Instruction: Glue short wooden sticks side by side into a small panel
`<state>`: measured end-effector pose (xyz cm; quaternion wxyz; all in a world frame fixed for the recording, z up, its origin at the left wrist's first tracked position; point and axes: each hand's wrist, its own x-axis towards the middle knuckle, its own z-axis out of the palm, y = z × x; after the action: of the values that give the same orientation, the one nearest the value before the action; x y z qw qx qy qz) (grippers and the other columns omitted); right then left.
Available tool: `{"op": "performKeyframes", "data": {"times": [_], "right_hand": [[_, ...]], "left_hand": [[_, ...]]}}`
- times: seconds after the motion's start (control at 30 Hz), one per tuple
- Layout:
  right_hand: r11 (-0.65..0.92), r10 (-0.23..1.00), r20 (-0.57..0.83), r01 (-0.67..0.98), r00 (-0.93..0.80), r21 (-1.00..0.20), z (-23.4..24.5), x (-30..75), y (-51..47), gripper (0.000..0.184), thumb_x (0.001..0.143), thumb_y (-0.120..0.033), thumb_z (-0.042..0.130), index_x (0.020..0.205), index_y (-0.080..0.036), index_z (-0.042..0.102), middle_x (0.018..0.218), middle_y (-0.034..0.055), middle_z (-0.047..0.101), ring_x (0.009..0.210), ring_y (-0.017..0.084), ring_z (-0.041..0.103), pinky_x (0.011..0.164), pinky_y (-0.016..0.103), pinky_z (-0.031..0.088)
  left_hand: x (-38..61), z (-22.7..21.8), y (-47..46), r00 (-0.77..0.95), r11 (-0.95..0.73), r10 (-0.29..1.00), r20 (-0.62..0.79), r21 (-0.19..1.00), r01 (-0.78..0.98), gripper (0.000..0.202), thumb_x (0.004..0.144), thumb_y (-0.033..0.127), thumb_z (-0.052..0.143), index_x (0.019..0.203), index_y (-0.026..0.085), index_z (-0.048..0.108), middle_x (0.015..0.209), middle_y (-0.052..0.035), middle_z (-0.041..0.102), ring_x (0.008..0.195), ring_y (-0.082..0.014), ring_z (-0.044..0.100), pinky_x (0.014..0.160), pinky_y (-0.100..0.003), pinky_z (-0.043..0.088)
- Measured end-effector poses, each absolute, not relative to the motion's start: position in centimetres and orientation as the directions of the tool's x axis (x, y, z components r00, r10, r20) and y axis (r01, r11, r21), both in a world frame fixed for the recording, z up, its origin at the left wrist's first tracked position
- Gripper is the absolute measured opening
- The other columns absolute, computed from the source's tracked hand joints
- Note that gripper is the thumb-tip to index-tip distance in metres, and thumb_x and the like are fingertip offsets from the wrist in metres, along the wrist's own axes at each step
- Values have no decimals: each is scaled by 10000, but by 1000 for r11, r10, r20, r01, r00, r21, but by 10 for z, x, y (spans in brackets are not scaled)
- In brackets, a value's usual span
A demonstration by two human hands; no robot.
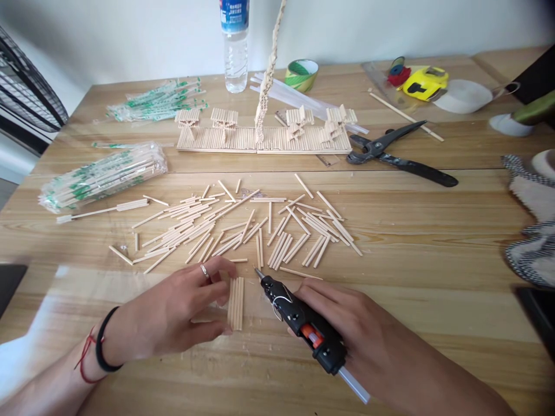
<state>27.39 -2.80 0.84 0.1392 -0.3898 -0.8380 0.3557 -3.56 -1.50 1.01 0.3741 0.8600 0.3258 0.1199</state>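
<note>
My left hand [173, 315] rests on the wooden table [433, 254], its fingers pinching a small panel of short sticks [236, 303] laid side by side. My right hand [368, 335] is wrapped round a black glue gun [303, 326] whose nozzle points up-left, just right of the panel's top. Beyond both hands lies a scatter of cut stick pieces [243, 228].
A stick-built model [264, 136] with a tall mast stands further back. Black shears [399, 156] lie to its right. Packs of wrapped chopsticks [104, 176] sit at left. A water bottle [235, 46], tape roll [301, 74], yellow tape measure [422, 81] and gloves [535, 219] are around.
</note>
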Motion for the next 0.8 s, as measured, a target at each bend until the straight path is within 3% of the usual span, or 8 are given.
{"op": "performKeyframes", "data": {"times": [0.17, 0.43, 0.8], "right_hand": [[454, 751, -50, 570, -658, -685, 7, 275, -29, 516, 759, 37, 565, 1131, -262, 761, 994, 39, 825, 884, 245, 785, 767, 315, 654], [454, 766, -27, 569, -643, -685, 5, 275, -30, 362, 799, 10, 580, 977, -265, 734, 884, 30, 796, 766, 235, 757, 676, 315, 637], [465, 756, -21, 558, -655, -687, 5, 274, -30, 399, 837, -25, 569, 1096, -260, 760, 964, 53, 815, 884, 258, 785, 772, 343, 665]], "left_hand": [[-35, 11, -15, 763, -488, 642, -74, 728, 481, 127, 1017, 195, 671, 1133, 230, 636, 1307, -102, 643, 1144, -253, 709, 993, -349, 608], [-35, 12, -14, 767, -485, 637, -78, 733, 477, 118, 1024, 181, 662, 1116, 227, 604, 1314, -101, 625, 1164, -239, 699, 1000, -332, 602], [-35, 12, -15, 768, -495, 636, -74, 725, 479, 93, 1026, 168, 642, 1070, 220, 578, 1308, -122, 625, 1140, -246, 720, 960, -348, 611]]}}
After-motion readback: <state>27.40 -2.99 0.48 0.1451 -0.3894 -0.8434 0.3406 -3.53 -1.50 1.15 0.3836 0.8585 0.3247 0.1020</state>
